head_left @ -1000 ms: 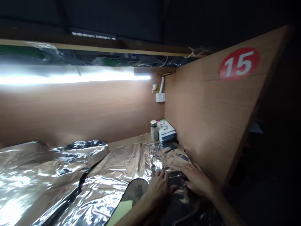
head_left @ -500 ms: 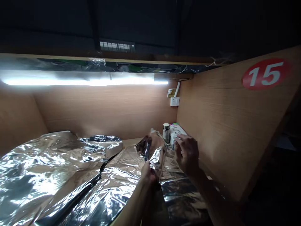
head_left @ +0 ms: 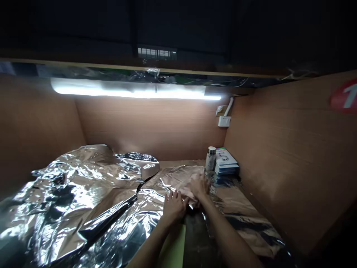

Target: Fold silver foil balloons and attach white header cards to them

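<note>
Crinkled silver foil sheets (head_left: pixel 83 201) cover the wooden desk of a booth. My left hand (head_left: pixel 174 206) lies flat on the foil with its fingers spread, near the desk's middle. My right hand (head_left: pixel 199 186) rests just beyond it, palm down on a folded flap of foil (head_left: pixel 178 178), fingers pressed onto it. Both forearms reach in from the bottom edge. A dark gap (head_left: pixel 111 214) runs between two foil sheets to the left of my hands.
A small white-capped bottle (head_left: pixel 210 159) and a stack of flat boxes (head_left: pixel 225 162) stand in the far right corner. Wooden partitions close the booth at left, back and right (head_left: pixel 292 156). A strip light (head_left: pixel 134 91) glows under the shelf. A green sheet (head_left: pixel 174 249) lies at the front.
Half a second ago both hands held a foil piece raised above the desk. Now the foil is laid down and both hands press on it. The view has swung to the left.
</note>
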Demonstrator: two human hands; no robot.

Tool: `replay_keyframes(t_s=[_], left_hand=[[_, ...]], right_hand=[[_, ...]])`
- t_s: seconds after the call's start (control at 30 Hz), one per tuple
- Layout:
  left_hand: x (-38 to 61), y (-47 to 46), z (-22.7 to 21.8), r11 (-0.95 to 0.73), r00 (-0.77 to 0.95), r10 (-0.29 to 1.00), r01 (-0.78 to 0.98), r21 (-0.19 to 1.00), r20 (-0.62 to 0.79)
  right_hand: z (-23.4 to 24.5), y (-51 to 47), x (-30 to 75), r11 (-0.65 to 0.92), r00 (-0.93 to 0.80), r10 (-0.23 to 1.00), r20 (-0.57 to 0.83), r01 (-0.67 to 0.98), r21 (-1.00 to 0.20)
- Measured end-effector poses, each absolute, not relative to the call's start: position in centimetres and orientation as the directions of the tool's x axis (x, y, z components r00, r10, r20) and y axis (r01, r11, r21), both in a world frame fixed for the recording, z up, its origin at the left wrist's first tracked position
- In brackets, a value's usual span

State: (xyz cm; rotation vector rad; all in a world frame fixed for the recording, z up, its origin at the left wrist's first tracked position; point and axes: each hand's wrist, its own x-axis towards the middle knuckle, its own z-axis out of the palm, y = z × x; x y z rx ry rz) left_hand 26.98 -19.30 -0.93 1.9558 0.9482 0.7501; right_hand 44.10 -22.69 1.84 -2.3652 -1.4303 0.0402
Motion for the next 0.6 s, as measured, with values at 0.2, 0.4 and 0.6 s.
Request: replay_keyframes(t_s=[0.2, 0.4, 0.6], left_hand=[[26.6, -19.5, -2.3, -0.582, 0.649, 0.744, 0.515, 0.63, 0.158], [19.6, -19.1, 3.6, -0.535, 0.345, 0.845, 0.524, 0.663, 0.409], [7.4, -23.8, 4.2, -0.828, 0.34, 0.44, 0.512, 0.23, 0.831]], right_hand=[[4.7, -22.0, 46.7, -0.401, 0.518, 0.799, 0.305, 0.838, -0.371], [5.2, -23.8, 38.6, 0.118, 0.056, 0.811, 0.583, 0.959, -0.256], [1.2, -26.2, 29.6, 0.617, -0.594, 0.697, 0.402, 0.782, 0.085]])
